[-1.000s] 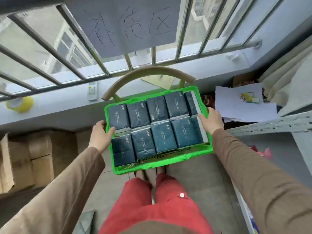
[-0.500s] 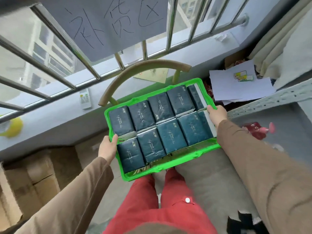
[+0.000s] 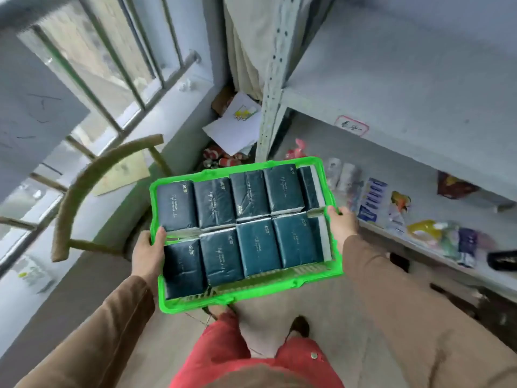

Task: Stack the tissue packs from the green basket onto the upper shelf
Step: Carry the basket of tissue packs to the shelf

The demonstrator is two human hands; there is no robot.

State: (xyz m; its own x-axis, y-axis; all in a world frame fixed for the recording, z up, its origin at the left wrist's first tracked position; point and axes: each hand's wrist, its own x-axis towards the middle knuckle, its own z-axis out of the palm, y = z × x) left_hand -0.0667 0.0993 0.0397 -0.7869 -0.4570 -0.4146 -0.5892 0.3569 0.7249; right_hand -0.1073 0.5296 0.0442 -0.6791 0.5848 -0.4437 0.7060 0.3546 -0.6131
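Green plastic basket (image 3: 251,296) is held level in front of the person, above the floor and clear of the shelving. Left hand (image 3: 147,254) grips the basket's left rim: the thumb is hooked over the edge, and the remaining fingers are hidden beneath it. Right hand (image 3: 343,224) grips the right rim in the same manner, thumb curled over the top edge, other fingers out of sight below. Dark blue tissue packs (image 3: 258,247) fill the basket in two rows, lying flat and touching one another, with further packs standing on edge at the right end. Upper shelf (image 3: 405,88), grey and bare where visible, lies to the right of and beyond the basket. Lower shelf (image 3: 391,161) carries assorted small packaged goods (image 3: 372,200). A curved chair back (image 3: 92,177) stands to the left, near the barred window (image 3: 117,74).
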